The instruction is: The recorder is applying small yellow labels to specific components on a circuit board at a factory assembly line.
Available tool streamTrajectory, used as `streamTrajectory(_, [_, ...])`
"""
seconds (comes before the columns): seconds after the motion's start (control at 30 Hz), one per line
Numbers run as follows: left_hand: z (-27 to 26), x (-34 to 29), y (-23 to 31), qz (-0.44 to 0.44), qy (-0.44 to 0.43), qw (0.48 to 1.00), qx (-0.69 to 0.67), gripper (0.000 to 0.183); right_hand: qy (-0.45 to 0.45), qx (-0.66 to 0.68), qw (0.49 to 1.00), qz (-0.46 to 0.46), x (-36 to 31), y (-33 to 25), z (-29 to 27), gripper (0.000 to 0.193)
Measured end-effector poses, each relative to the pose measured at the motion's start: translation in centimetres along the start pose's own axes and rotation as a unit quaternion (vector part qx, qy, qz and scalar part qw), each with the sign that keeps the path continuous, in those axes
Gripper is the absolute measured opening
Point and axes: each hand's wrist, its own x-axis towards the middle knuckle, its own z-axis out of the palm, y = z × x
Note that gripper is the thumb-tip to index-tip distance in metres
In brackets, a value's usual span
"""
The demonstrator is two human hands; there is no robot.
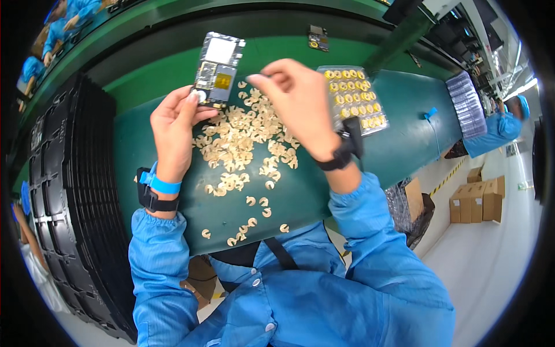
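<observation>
My left hand (173, 118) grips the lower end of a black circuit board (223, 75) between thumb and fingers, tilted above the table. A white square label, a yellow patch and a small white round part near my thumb show on it. To the right of the board is my right hand (298, 98), its fingers curled and thumb extended toward the board. Slight blur hides whatever its fingertips may pinch. Beneath both hands spreads a heap of small cream-coloured notched discs (234, 136). A clear plastic tray (377, 130) with rows of yellow round parts lies beyond my right wrist.
Another circuit board (318, 39) rests on the green strip at the far side. Stacked black trays (87, 196) rise at the left. Clear trays (466, 104) are stacked at the table's right end. Cardboard boxes (477, 200) stand on the floor. Co-workers in blue sit farther off.
</observation>
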Motion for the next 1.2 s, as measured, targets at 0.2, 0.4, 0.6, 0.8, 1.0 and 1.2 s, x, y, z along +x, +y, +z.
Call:
streamTrajectory(0.2, [1.2,0.2,-0.2,0.007,-0.028,0.999,-0.021,0.033,-0.026,-0.256,0.966,0.029,-1.3,4.2,-14.4,0.014])
streamTrajectory(0.4, [0.7,0.0,0.0,-0.040,-0.100,0.990,-0.087,0.035,-0.121,-0.267,0.955,0.041,-3.9,6.2,-19.1,0.016])
streamTrajectory(0.6, [1.3,0.0,0.0,-0.020,-0.090,0.994,-0.061,0.040,-0.171,-0.248,0.953,0.005,-6.1,6.0,-20.5,0.023])
streamTrajectory(0.8, [2.1,-0.6,-0.3,0.069,-0.049,0.994,0.069,0.038,-0.179,-0.276,0.941,-0.075,-5.9,6.2,-19.9,0.022])
streamTrajectory(1.0, [0.8,-0.5,-0.2,0.083,-0.079,0.990,0.077,0.021,-0.174,-0.289,0.932,-0.132,-5.9,6.3,-19.0,0.019])
streamTrajectory(1.2, [2.5,-2.1,0.6,0.115,-0.130,0.978,0.115,0.013,-0.051,0.161,0.986,0.017,-5.8,2.8,-10.6,0.012])
